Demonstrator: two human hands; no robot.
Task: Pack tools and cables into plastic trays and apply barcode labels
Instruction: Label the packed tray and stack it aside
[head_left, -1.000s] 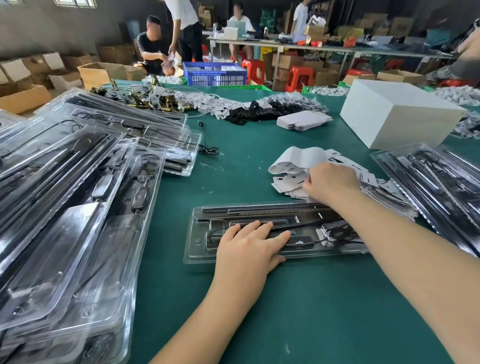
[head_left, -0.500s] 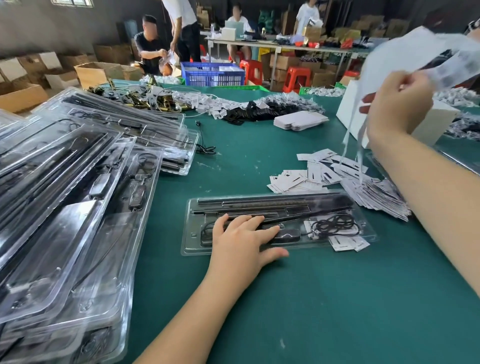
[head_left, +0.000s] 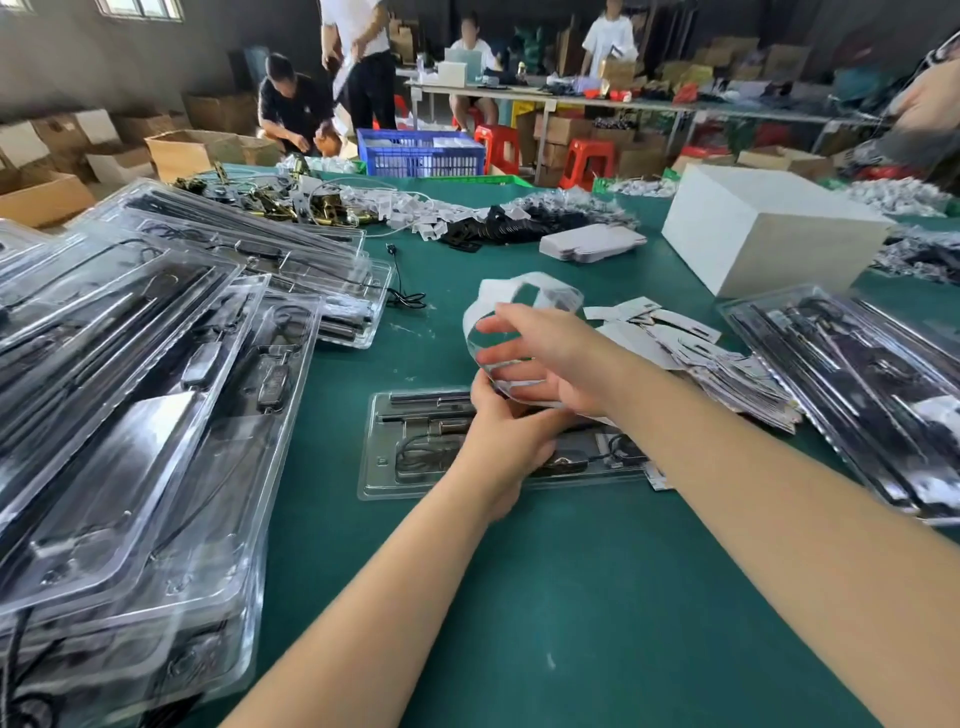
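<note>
1. Both hands meet above the middle of the green counter (head_left: 519, 597), over a clear plastic tray (head_left: 382, 467) that lies flat there.
2. The right hand (head_left: 550, 358) holds a curling white label strip (head_left: 524, 291); its fingers are curled round the loop, so that grip is grasping the strip.
3. The left hand (head_left: 506, 441) sits just under the right one, thumb and fingers pinching the lower edge of the same strip, so its grip is also closed on it. The exact contact is partly hidden by the right hand.
4. The tray holds dark rod-like tools (head_left: 426, 400) along its far edge and a coiled black cable (head_left: 421, 457) in a nearer recess; its right part is covered by the arms.
5. Right of the hands lies a loose heap of white barcode labels (head_left: 701, 353), touching the counter and near the tray's right end.
6. At the left, a big overlapping stack of filled trays (head_left: 130, 415) runs from near to far.
7. At the right edge lies another pile of filled trays (head_left: 857, 374).
8. A white box (head_left: 769, 234) stands far right, with a flat stack of folded cards (head_left: 592, 241) to its left.
9. A loose black cord (head_left: 402, 291) lies far of the tray, beside the left stack.
10. Beyond the counter stand a blue crate (head_left: 421, 153) and red stools (head_left: 592, 161), with people working.
</note>
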